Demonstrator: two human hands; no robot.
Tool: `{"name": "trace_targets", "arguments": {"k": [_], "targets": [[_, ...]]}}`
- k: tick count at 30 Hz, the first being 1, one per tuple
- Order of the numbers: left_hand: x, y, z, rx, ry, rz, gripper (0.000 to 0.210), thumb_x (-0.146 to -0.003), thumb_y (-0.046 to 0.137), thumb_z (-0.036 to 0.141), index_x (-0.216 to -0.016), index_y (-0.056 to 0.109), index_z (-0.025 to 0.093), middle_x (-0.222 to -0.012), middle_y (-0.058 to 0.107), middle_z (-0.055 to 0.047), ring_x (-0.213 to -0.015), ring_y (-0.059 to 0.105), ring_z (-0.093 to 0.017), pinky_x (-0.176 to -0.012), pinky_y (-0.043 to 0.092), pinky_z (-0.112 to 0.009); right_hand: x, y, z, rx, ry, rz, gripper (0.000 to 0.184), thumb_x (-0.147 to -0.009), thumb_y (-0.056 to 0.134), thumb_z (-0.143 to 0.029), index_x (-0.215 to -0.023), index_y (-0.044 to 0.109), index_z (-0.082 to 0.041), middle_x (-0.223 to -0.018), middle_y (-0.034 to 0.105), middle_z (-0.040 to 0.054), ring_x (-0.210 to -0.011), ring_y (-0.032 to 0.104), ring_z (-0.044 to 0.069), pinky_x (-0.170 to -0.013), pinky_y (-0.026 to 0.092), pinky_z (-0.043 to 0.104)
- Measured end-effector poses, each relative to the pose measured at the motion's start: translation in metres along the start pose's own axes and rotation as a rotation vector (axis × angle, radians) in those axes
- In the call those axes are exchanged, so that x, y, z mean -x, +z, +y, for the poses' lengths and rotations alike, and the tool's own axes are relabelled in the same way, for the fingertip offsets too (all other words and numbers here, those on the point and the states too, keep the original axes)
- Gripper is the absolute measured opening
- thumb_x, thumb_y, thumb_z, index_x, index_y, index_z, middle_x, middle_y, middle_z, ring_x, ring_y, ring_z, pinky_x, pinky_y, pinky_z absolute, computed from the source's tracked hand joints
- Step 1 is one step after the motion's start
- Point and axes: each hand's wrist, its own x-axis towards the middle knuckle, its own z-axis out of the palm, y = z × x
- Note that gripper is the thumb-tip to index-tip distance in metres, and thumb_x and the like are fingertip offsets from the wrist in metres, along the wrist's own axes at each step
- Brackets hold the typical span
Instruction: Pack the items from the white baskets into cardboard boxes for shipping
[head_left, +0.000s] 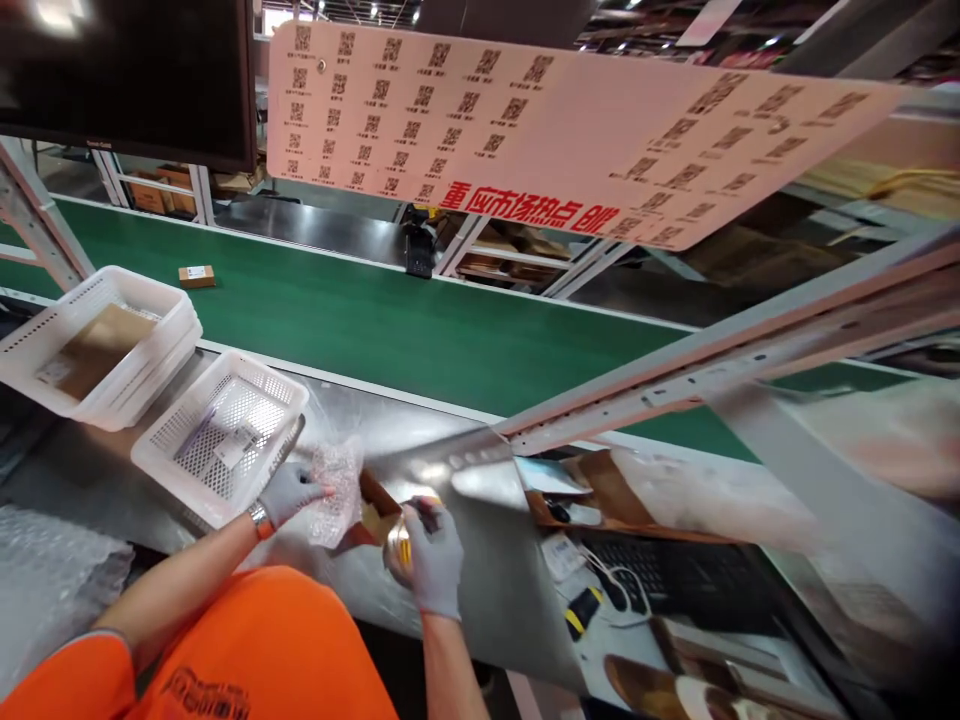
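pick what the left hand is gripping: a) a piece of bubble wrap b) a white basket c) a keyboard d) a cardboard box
a: the gloved left hand pinches a piece of bubble wrap, with the white basket lying apart beside it.

A green conveyor belt (390,325) is seen crossing the scene, bordered on its near side by a steel worktop (375,420). Above the belt, a pale board printed with QR codes (525,120) is hung beside a dark monitor (127,75). Beyond the belt, metal shelving with cartons (517,255) is lit by ceiling lamps (375,10).
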Motion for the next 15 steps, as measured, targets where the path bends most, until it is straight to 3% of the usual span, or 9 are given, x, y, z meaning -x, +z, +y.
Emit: {"name": "trace_targets", "arguments": {"k": [4, 6, 8, 10, 13, 15], "targets": [[0.005, 0.013, 0.000, -0.058, 0.025, -0.067, 0.062, -0.057, 0.103, 0.060, -0.060, 0.055, 0.022, -0.063, 0.052, 0.005, -0.069, 0.047, -0.014, -0.065, 0.034, -0.028, 0.041, 0.035, -0.033, 0.051, -0.101, -0.505, 0.054, -0.074, 0.097, -0.059, -0.111, 0.082, -0.023, -0.104, 0.084, 0.0063, -0.092, 0.072, 0.026, -0.086, 0.059, 0.038], [0.006, 0.013, -0.001, -0.116, 0.035, -0.071, 0.063, -0.063, 0.101, 0.063, -0.059, 0.054, 0.022, -0.062, 0.050, 0.006, -0.067, 0.044, -0.013, -0.064, 0.031, -0.029, 0.049, 0.048, -0.042, 0.058, -0.111, -0.615, 0.045, -0.078, 0.094, -0.062, -0.096, 0.081, -0.023, -0.093, 0.081, 0.0039, -0.086, 0.069, 0.024, -0.081, 0.056, 0.035], [0.005, 0.004, -0.001, -0.193, 0.043, -0.022, 0.063, -0.070, 0.098, 0.064, -0.057, 0.053, 0.022, -0.059, 0.047, 0.006, -0.065, 0.040, -0.013, -0.064, 0.028, -0.029, 0.046, 0.052, -0.043, 0.079, -0.113, -0.607, 0.048, -0.082, 0.088, -0.068, -0.077, 0.074, -0.023, -0.078, 0.074, 0.0015, -0.078, 0.064, 0.022, -0.074, 0.051, 0.033], [0.003, -0.015, 0.001, -0.259, 0.061, 0.036, 0.063, -0.073, 0.097, 0.063, -0.055, 0.053, 0.022, -0.057, 0.045, 0.006, -0.064, 0.040, -0.013, -0.064, 0.028, -0.029, 0.036, 0.045, -0.038, 0.103, -0.085, -0.550, 0.054, -0.083, 0.083, -0.075, -0.071, 0.070, -0.023, -0.068, 0.065, -0.0009, -0.072, 0.058, 0.020, -0.068, 0.047, 0.032], [-0.002, -0.061, 0.010, -0.295, 0.095, 0.071, 0.051, -0.073, 0.099, 0.054, -0.058, 0.063, 0.021, -0.060, 0.057, 0.004, -0.067, 0.051, -0.015, -0.068, 0.038, -0.029, 0.019, 0.028, -0.023, 0.104, 0.010, -0.429, 0.056, -0.082, 0.081, -0.079, -0.077, 0.074, -0.023, -0.065, 0.062, -0.0020, -0.067, 0.055, 0.020, -0.064, 0.047, 0.033], [-0.005, -0.097, 0.022, -0.327, 0.087, 0.180, 0.042, -0.079, 0.098, 0.048, -0.064, 0.070, 0.020, -0.068, 0.067, 0.001, -0.072, 0.062, -0.017, -0.074, 0.047, -0.030, 0.012, 0.019, -0.015, 0.078, 0.038, -0.311, 0.059, -0.077, 0.082, -0.081, -0.076, 0.075, -0.022, -0.066, 0.065, -0.0002, -0.066, 0.057, 0.020, -0.062, 0.049, 0.034]]}}
